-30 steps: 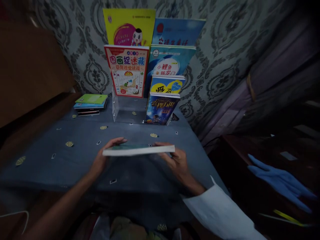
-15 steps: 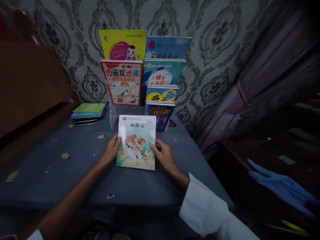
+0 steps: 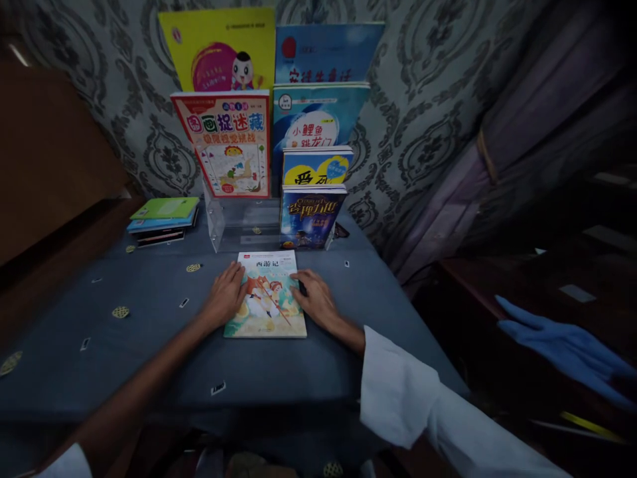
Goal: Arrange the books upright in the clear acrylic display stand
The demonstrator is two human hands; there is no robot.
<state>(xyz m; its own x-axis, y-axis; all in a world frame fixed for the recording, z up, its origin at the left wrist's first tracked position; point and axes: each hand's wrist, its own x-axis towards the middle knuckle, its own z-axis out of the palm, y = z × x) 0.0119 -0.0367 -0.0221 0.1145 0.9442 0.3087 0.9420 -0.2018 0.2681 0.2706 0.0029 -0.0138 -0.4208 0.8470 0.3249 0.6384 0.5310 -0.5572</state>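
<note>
A white and turquoise picture book lies flat on the dark blue tablecloth, cover up. My left hand rests on its left edge, fingers extended. On the right edge lies my right hand, its fingers apart and touching the cover. Behind the book stands a clear rack. It holds a red-bordered book and a yellow-green book on the left. Its right side has a dark blue book, a yellow and blue book, a teal book and a blue book.
A small stack of books lies at the table's back left. A dark phone-like object is partly visible beside the rack. Brown furniture stands far left. Blue gloves lie on a dark surface at the right, near a purple curtain.
The picture book has gone from raised and tilted in both hands to flat on the table. My hands have come down with it and loosened. The view has shifted closer to the rack.
</note>
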